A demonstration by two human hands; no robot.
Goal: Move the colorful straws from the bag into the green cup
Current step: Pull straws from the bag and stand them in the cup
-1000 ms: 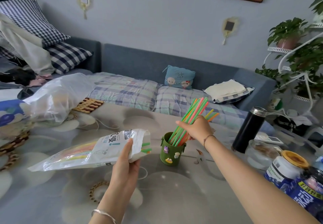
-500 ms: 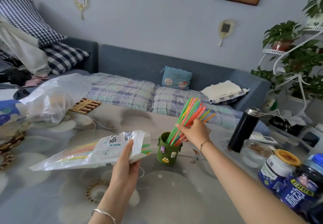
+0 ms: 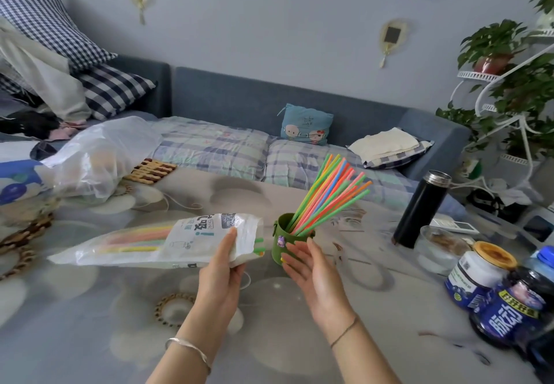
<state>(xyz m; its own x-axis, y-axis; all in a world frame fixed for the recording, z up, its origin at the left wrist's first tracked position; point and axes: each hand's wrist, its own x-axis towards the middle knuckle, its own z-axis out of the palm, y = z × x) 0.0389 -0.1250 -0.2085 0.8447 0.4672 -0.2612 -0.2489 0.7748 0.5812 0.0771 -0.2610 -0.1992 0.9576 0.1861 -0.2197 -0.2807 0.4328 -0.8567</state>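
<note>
- Head view, task things: green cup [image 3: 283,244] stands upright on the table [image 3: 90,308], near the middle, just right of the bag's mouth.
- Straws [image 3: 326,195] in the cup: a bunch of green, orange, pink and yellow ones, fanned out and leaning up to the right, with their lower ends inside the cup.
- Bag [image 3: 156,241]: white-and-clear plastic pouch lying roughly level, its open mouth toward the cup. More coloured straws show through its clear left part. A few green straw tips [image 3: 259,246] stick out of the mouth. Cannot tell whether its left end rests on the table.
- Left hand [image 3: 223,269]: clamped on the bag near the mouth, thumb on top, fingers underneath. Silver bracelet [image 3: 187,347] on the wrist.
- Right hand [image 3: 311,272]: empty, fingers straight and a little apart, palm turned left, just in front of the cup. Its fingertips overlap the cup's near side; cannot tell whether they touch it.
- Head view, surroundings: black flask [image 3: 422,210] upright to the right of the cup, well apart from it.
- Glass bowl [image 3: 440,246] near the flask's foot; jars [image 3: 476,272] and blue-labelled bottles crowd the right edge.
- Crumpled clear sack [image 3: 102,156] at the table's far left, slatted wooden mat [image 3: 150,171] just beside it.
- Sofa [image 3: 239,99] behind the table, with a plaid cover and a blue cushion [image 3: 305,124].
- White plant stand [image 3: 509,84] with potted greenery at far right.
</note>
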